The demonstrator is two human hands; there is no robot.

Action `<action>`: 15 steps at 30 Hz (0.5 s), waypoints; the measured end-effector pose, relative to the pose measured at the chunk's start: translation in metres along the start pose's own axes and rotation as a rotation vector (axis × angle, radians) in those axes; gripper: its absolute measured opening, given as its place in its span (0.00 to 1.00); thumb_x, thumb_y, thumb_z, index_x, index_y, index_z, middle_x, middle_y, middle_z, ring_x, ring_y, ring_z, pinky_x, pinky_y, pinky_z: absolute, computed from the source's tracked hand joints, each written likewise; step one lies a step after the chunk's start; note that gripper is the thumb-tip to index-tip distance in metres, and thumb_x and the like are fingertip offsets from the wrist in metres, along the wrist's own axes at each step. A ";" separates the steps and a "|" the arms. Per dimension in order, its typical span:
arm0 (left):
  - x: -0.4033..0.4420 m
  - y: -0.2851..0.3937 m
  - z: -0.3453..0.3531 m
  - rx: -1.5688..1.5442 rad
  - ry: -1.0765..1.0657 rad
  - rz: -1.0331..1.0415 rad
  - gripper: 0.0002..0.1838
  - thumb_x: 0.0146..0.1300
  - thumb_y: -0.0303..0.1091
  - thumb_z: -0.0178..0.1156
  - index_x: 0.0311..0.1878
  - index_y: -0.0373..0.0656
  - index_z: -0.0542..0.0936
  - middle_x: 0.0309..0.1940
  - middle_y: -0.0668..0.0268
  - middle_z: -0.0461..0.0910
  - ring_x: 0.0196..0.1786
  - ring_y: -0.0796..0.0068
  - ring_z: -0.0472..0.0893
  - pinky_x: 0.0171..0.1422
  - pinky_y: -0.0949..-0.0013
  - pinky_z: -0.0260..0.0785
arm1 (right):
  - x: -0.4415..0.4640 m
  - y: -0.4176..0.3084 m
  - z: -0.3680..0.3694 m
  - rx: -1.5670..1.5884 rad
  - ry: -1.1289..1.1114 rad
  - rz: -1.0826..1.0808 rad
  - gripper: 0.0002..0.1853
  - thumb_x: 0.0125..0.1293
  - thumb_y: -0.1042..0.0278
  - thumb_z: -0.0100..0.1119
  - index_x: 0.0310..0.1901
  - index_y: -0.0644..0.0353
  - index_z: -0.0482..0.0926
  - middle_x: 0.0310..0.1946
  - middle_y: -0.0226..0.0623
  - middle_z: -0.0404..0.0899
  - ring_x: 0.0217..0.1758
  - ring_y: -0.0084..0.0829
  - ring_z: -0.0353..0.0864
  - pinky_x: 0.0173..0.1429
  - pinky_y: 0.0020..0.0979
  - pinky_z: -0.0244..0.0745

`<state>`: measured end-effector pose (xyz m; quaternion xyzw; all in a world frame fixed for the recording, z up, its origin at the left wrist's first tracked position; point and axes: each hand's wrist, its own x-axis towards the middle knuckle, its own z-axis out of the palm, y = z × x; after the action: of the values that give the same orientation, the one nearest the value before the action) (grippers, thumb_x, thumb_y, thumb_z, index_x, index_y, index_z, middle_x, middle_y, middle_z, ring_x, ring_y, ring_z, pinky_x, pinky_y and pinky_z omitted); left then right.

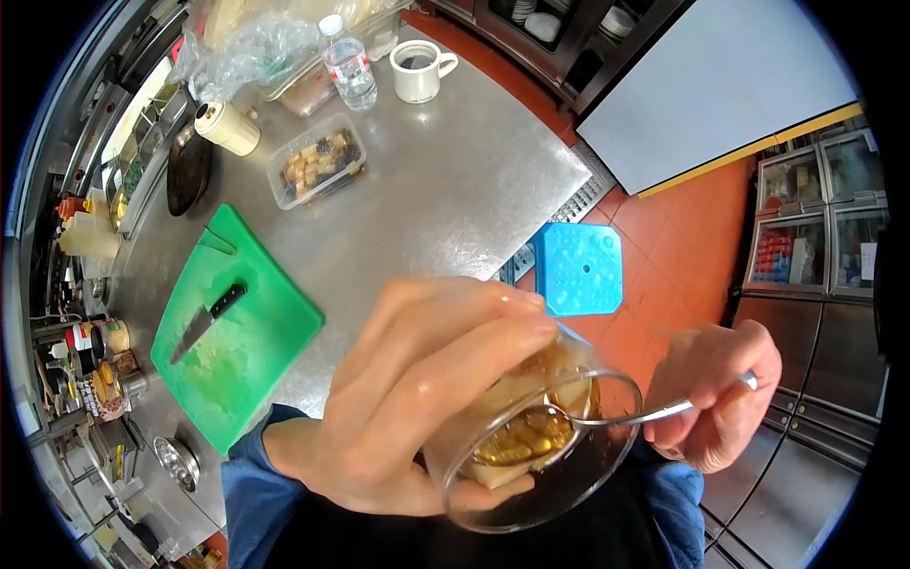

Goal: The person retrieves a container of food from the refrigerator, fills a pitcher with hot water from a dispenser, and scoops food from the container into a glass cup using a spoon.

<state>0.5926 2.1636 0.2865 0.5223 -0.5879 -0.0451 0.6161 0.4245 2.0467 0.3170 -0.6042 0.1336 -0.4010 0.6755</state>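
In the head view, my left hand (408, 398) is wrapped round a clear drinking glass (621, 446), which tilts with its mouth toward me. Inside the glass sits a golden, syrupy liquid (517, 438) with pale pieces around it. My right hand (716, 394) is closed on the handle of a metal spoon (654, 413). The spoon's bowl end reaches over the rim into the liquid. Left of my hands, a green cutting board (251, 365) lies on the steel counter with a black-handled knife (210, 318) on it.
A plastic tub (284, 190) of cut pieces, a water bottle (349, 68), a white mug (417, 83) and a cream-coloured canister (227, 130) stand on the steel counter (436, 199). Beyond its edge, a blue stool (580, 284) stands on the red tiled floor. A metal bowl (177, 463) is lower left.
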 end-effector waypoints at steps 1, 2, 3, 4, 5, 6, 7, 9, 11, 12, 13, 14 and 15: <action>-0.001 0.001 0.000 -0.021 0.000 -0.003 0.26 0.54 0.43 0.68 0.47 0.30 0.77 0.43 0.48 0.78 0.40 0.54 0.80 0.41 0.63 0.73 | -0.002 -0.008 -0.001 0.077 0.025 0.054 0.14 0.64 0.67 0.61 0.26 0.65 0.68 0.16 0.41 0.75 0.14 0.25 0.72 0.17 0.23 0.67; -0.002 0.002 0.001 -0.042 0.001 -0.006 0.28 0.51 0.45 0.69 0.47 0.30 0.77 0.42 0.47 0.78 0.41 0.54 0.80 0.42 0.63 0.73 | -0.004 -0.015 -0.002 0.153 0.050 0.106 0.12 0.61 0.71 0.63 0.26 0.66 0.71 0.17 0.45 0.79 0.17 0.29 0.76 0.21 0.25 0.70; -0.002 0.003 -0.001 -0.056 -0.025 -0.004 0.32 0.46 0.47 0.73 0.47 0.31 0.76 0.42 0.47 0.78 0.42 0.53 0.80 0.43 0.61 0.72 | -0.002 -0.016 -0.009 0.231 -0.040 0.092 0.11 0.60 0.73 0.64 0.26 0.67 0.72 0.19 0.47 0.80 0.18 0.32 0.78 0.22 0.27 0.73; -0.003 0.006 -0.001 -0.057 -0.037 -0.012 0.32 0.44 0.48 0.73 0.46 0.32 0.76 0.41 0.47 0.79 0.42 0.52 0.80 0.43 0.61 0.72 | 0.005 -0.018 -0.016 0.303 -0.178 0.096 0.11 0.60 0.74 0.64 0.27 0.68 0.72 0.19 0.47 0.80 0.20 0.34 0.79 0.23 0.28 0.74; -0.004 0.008 -0.001 -0.058 -0.049 -0.020 0.33 0.43 0.48 0.74 0.46 0.33 0.75 0.41 0.47 0.79 0.42 0.52 0.79 0.43 0.60 0.72 | 0.012 -0.020 -0.023 0.371 -0.315 0.109 0.10 0.60 0.75 0.64 0.27 0.69 0.73 0.20 0.47 0.80 0.21 0.35 0.80 0.23 0.29 0.75; -0.005 0.011 -0.001 -0.059 -0.060 -0.027 0.33 0.42 0.49 0.75 0.45 0.35 0.75 0.40 0.47 0.79 0.42 0.51 0.79 0.43 0.60 0.72 | 0.013 -0.026 -0.022 0.351 -0.351 0.100 0.09 0.60 0.76 0.64 0.27 0.69 0.74 0.22 0.48 0.80 0.22 0.36 0.80 0.23 0.30 0.76; -0.003 0.015 -0.003 -0.070 -0.070 -0.039 0.32 0.43 0.49 0.75 0.45 0.35 0.75 0.40 0.47 0.80 0.41 0.51 0.79 0.43 0.60 0.72 | 0.014 -0.031 -0.021 0.331 -0.388 0.090 0.08 0.61 0.76 0.63 0.27 0.70 0.75 0.24 0.49 0.80 0.22 0.36 0.80 0.23 0.30 0.77; -0.001 0.021 -0.005 -0.090 -0.089 -0.060 0.30 0.44 0.49 0.74 0.44 0.36 0.75 0.38 0.48 0.80 0.40 0.51 0.80 0.42 0.60 0.73 | 0.021 -0.043 -0.016 0.324 -0.455 0.105 0.08 0.61 0.76 0.63 0.27 0.69 0.77 0.22 0.49 0.79 0.20 0.35 0.80 0.22 0.30 0.80; -0.004 0.020 -0.002 -0.108 -0.047 -0.017 0.30 0.45 0.49 0.74 0.43 0.36 0.75 0.38 0.48 0.80 0.39 0.52 0.80 0.39 0.61 0.73 | 0.028 -0.051 -0.010 0.328 -0.536 0.113 0.09 0.61 0.71 0.64 0.28 0.67 0.79 0.20 0.44 0.78 0.18 0.31 0.78 0.21 0.28 0.78; -0.004 0.020 -0.001 -0.115 -0.026 0.005 0.29 0.46 0.49 0.73 0.43 0.36 0.75 0.39 0.48 0.80 0.38 0.52 0.80 0.38 0.62 0.74 | 0.030 -0.053 -0.007 0.319 -0.584 0.098 0.10 0.61 0.67 0.65 0.30 0.67 0.80 0.21 0.40 0.78 0.19 0.30 0.76 0.21 0.26 0.75; -0.003 0.021 -0.001 -0.106 -0.030 0.005 0.28 0.48 0.49 0.72 0.41 0.37 0.75 0.38 0.48 0.80 0.37 0.52 0.80 0.37 0.63 0.74 | 0.033 -0.055 -0.006 0.311 -0.633 0.083 0.12 0.61 0.64 0.66 0.31 0.66 0.81 0.22 0.37 0.78 0.20 0.28 0.75 0.22 0.23 0.72; -0.003 0.021 0.001 -0.093 0.004 0.013 0.27 0.48 0.49 0.72 0.41 0.37 0.75 0.37 0.48 0.80 0.36 0.53 0.80 0.37 0.62 0.74 | 0.036 -0.057 -0.006 0.307 -0.664 0.088 0.12 0.61 0.63 0.66 0.32 0.65 0.81 0.23 0.37 0.78 0.21 0.28 0.75 0.23 0.24 0.73; -0.003 0.020 0.005 -0.081 0.038 0.017 0.27 0.48 0.50 0.72 0.41 0.37 0.74 0.37 0.48 0.80 0.36 0.53 0.80 0.37 0.62 0.74 | 0.037 -0.060 -0.008 0.304 -0.693 0.097 0.12 0.62 0.63 0.66 0.32 0.65 0.80 0.23 0.37 0.78 0.22 0.28 0.75 0.24 0.25 0.73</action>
<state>0.5765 2.1722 0.2971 0.4926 -0.5784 -0.0535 0.6480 0.4206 2.0179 0.3816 -0.5898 -0.1352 -0.1559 0.7808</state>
